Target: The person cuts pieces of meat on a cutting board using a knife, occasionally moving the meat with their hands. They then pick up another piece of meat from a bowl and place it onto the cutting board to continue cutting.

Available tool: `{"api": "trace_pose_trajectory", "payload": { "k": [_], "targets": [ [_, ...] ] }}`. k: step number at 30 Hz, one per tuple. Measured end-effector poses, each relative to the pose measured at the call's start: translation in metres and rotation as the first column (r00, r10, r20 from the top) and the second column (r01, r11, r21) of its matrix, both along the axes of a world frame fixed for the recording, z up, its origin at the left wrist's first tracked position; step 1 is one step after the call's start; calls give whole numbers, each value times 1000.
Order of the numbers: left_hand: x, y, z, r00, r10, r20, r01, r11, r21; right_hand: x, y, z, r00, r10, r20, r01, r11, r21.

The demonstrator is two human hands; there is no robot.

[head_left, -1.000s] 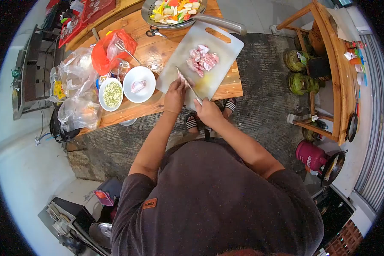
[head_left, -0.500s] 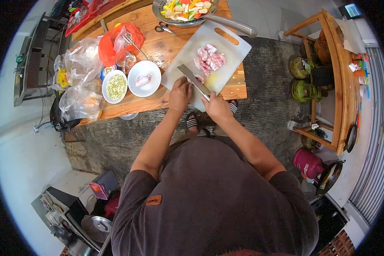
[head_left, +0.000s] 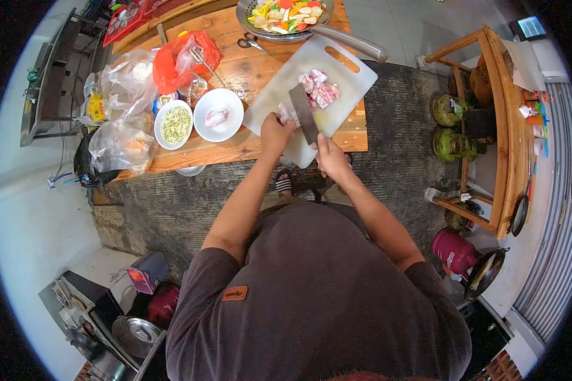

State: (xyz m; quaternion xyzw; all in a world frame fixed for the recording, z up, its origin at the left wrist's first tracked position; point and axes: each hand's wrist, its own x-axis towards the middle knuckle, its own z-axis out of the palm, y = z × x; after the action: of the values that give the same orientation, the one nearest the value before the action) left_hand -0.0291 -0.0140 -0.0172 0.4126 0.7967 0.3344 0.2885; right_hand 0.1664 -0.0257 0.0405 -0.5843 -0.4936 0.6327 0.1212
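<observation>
A wide-bladed cleaver (head_left: 306, 115) is in my right hand (head_left: 332, 159), fingers wrapped round its handle. The blade is turned with its broad side largely facing up, over the white cutting board (head_left: 271, 95). To its left, my left hand (head_left: 276, 134) is closed on a piece of raw meat (head_left: 284, 115) at the board's left part. Chopped pale pink meat (head_left: 324, 94) lies in a heap beyond the blade, partly hidden by it. Left of the board, a white bowl (head_left: 230, 132) holds one piece of meat.
A bowl of shredded green stuff (head_left: 175, 124) stands beside plastic bags (head_left: 122, 146) and a red bag (head_left: 178, 60). At the back are scissors (head_left: 252, 43) and a pan of cut vegetables (head_left: 356, 43). A wooden rack (head_left: 503, 127) stands right, with gas cylinders (head_left: 450, 145) about it.
The cleaver's blade has swung to a steeper angle, away from the left hand, and shows more of its broad side. A meat piece now shows at my left fingertips. The whole view has shifted slightly.
</observation>
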Motion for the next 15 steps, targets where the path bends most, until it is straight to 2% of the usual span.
{"api": "trace_pose_trajectory", "payload": {
  "k": [1, 3, 6, 9, 11, 13, 15],
  "targets": [
    [-3, -1, -3, 999, 6, 41, -6, 1000, -15, 0, 1, 2, 1000, 2, 1, -2, 1000, -2],
    [-11, -5, -5, 998, -8, 64, 7, 1000, 10, -2, 2, 4, 985, 91, 146, -117, 976, 184],
    [-14, -7, -3, 994, -16, 109, 14, 1000, 20, -5, 3, -4, 962, 129, 239, -184, 957, 224],
    [-15, -11, 5, 994, -18, 108, 19, 1000, -4, -6, -1, 0, 985, 80, 152, -117, 961, 250],
    [-11, -13, 7, 996, -31, 83, 31, 999, -6, -3, -4, -8, 984, 94, 153, -135, 948, 288],
    [-8, -17, -3, 998, 33, -54, -26, 992, 126, -3, -7, -14, 982, 108, 154, -153, 932, 327],
    [-7, -16, -10, 999, 42, 0, -41, 991, 127, -5, -9, -13, 976, 115, 185, -181, 903, 391]
  ]
}}
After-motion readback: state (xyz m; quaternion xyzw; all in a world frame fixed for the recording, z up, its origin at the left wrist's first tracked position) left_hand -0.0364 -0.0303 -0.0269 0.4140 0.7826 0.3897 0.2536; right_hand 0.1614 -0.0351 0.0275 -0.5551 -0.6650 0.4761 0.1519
